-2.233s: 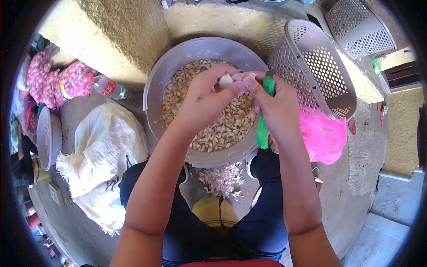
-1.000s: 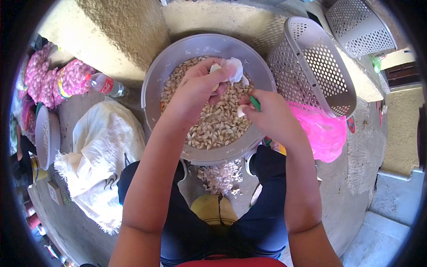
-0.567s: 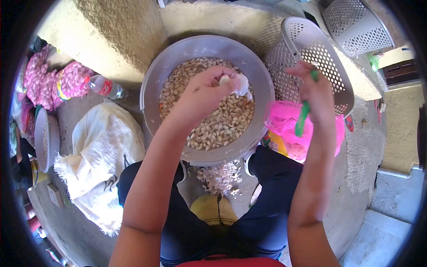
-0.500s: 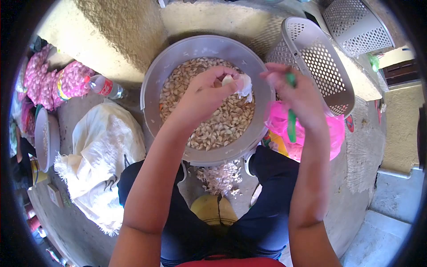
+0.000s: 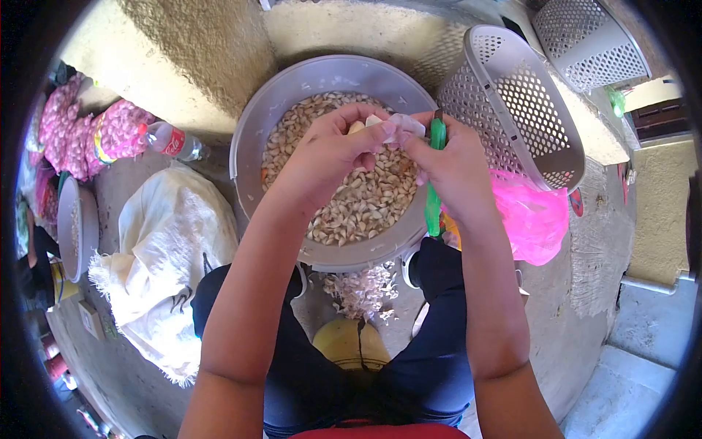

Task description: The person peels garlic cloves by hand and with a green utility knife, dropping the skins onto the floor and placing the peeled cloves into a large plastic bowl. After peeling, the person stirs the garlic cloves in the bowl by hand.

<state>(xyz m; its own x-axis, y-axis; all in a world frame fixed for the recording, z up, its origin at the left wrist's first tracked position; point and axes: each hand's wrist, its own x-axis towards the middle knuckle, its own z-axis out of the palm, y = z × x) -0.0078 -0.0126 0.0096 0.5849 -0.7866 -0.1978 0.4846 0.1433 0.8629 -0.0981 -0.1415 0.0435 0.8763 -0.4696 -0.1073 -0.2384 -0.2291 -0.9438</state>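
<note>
My left hand (image 5: 329, 150) is closed in a pinch on a pale garlic clove (image 5: 357, 126), above the wide grey basin (image 5: 340, 257). Papery white garlic skin (image 5: 406, 124) stretches between the fingertips of both hands. My right hand (image 5: 457, 164) is closed around a green-handled knife (image 5: 433, 201), its short blade pointing away from me, while its thumb and fingers pinch at the skin. Below them, many garlic cloves (image 5: 344, 212) fill the basin's bottom, with bits of skin on its inner wall.
Perforated grey basket (image 5: 530, 110) and pink plastic bag (image 5: 530, 223) lie right of the basin. A white sack (image 5: 164, 249), a cola bottle (image 5: 175, 141) and pink net bags of garlic (image 5: 121, 132) are left. Loose peelings (image 5: 362, 291) lie between my knees; a wall stands behind.
My right hand, with the knife, has moved left from beside the basin's rim to meet my left hand, and now pinches the garlic skin. The knife has shifted left with it.
</note>
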